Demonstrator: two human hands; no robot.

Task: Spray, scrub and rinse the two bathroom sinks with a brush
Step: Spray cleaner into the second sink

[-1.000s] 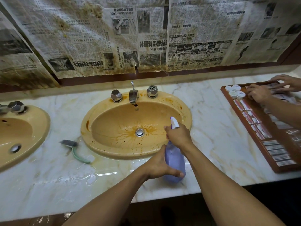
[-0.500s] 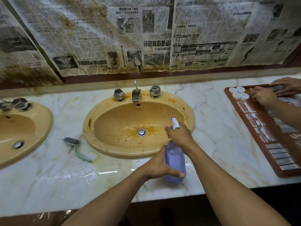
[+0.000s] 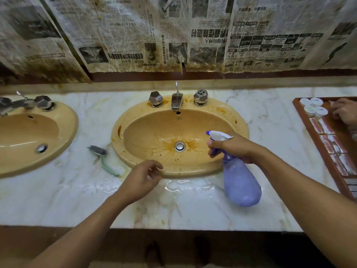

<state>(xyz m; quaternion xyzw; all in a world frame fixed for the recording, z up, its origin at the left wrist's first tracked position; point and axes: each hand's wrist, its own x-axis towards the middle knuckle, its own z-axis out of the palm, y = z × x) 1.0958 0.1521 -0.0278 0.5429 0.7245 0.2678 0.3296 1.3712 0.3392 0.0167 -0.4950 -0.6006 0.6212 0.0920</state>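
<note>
A: Head view, entry one: right hand [image 3: 231, 147]?
B: Wrapped round the neck of the spray bottle [image 3: 239, 182], with a finger at the trigger. Held it tilted, white nozzle out to that hand's left over the basin, lilac body slanting down below the wrist, above the near rim and the countertop [image 3: 193, 206].

A: Entry two: left hand [image 3: 141, 180]?
B: Held nothing. Kept fingers loosely curled and thumb apart, at the near rim of the stained sink [image 3: 228, 111]. Touching the rim or not: cannot tell.

A: Stained sink itself?
B: Lay beyond both hands. Marked with brown streaks round the drain [image 3: 179, 146], just left of the right hand's knuckles. Fitted with a tap [image 3: 176, 100] and two faceted knobs at the far rim.

A: Brush [image 3: 102, 157]?
B: Lay flat on the wet countertop, just left of and beyond the left hand, beside the sink's left rim. Dark head farther off, green handle nearer. Untouched.

A: Second sink [image 3: 63, 120]?
B: Sat well to the left of the left hand, partly cut off at the frame edge.

A: Remainder?
B: Wooden tray [image 3: 316, 144] well right of the right hand, stocked with white lidded pots [image 3: 314, 107] and packets, with another person's hand [image 3: 345, 113] over it. Stained newspaper [image 3: 212, 35] along the wall behind.
</note>
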